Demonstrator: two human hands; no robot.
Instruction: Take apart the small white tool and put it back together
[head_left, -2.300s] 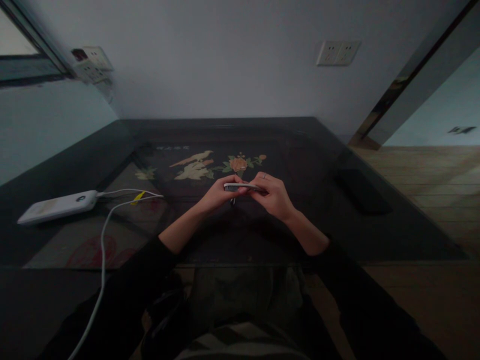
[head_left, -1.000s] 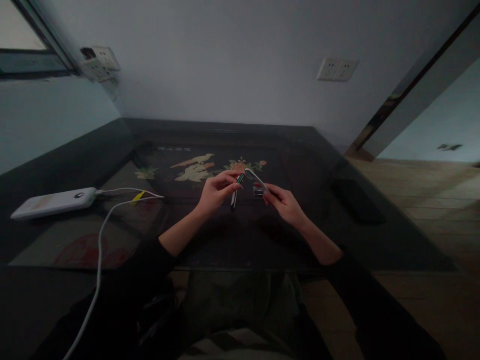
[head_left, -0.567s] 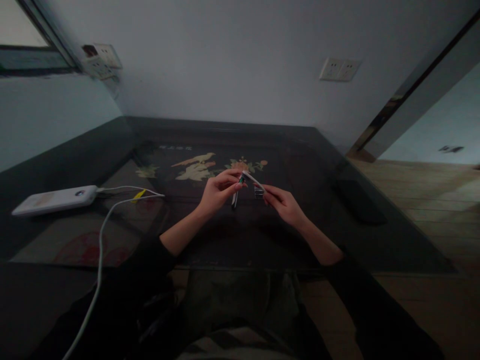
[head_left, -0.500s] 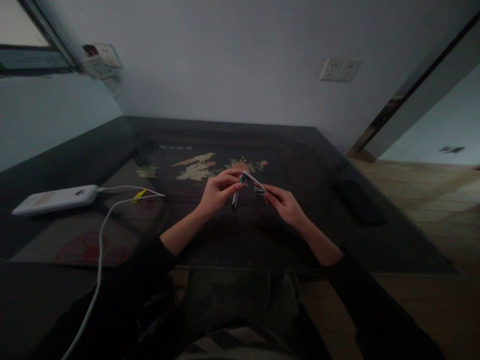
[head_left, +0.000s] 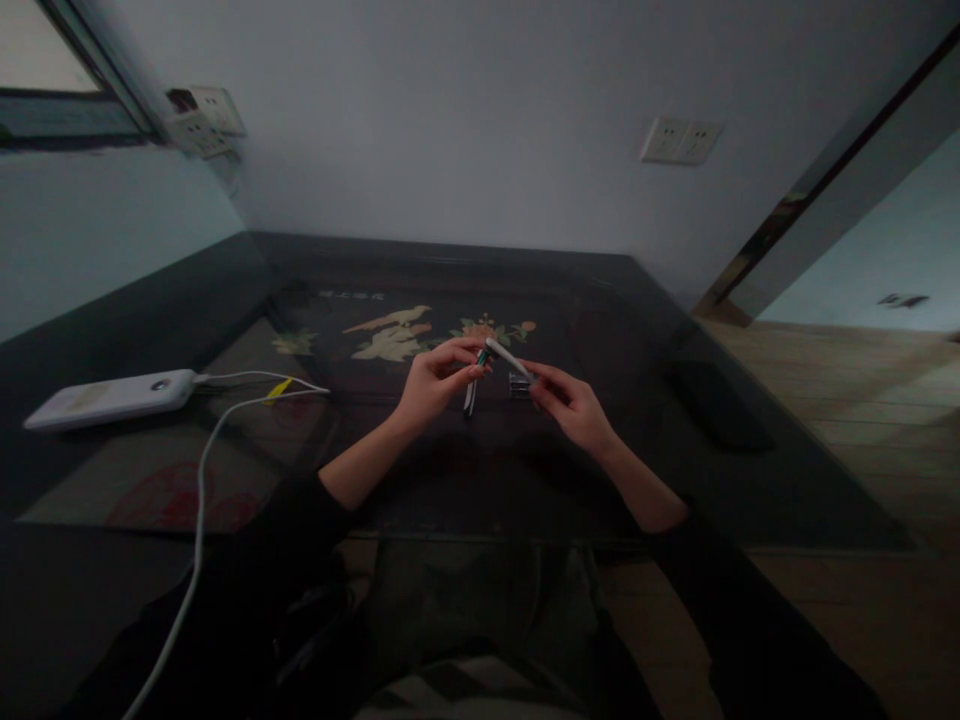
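Note:
Over the middle of a dark glass-topped table [head_left: 750, 480] my two hands meet. My left hand [head_left: 435, 382] is closed in a pinch on a small green-ended cylinder, perhaps a battery [head_left: 481, 358]. My right hand [head_left: 570, 405] is closed on a slim white and grey device [head_left: 508, 360], tilted with its far end up toward the left fingertips. A thin dark stick-like part [head_left: 469, 398] hangs below the left fingers. A small boxy item [head_left: 517, 383] lies on the table just under the device.
A white power bank [head_left: 105, 397] lies at the left with a white cable [head_left: 202, 480] running toward me. A dark flat object [head_left: 712, 400] rests at the right. Flower and bird artwork [head_left: 405, 335] shows under the glass. Wall sockets [head_left: 679, 140] sit on the wall behind.
The hands held the device flat together 2.3 s ago; they then parted, the left pinching the small cylinder, the right tilting the device. In the last half second the device shifted only slightly.

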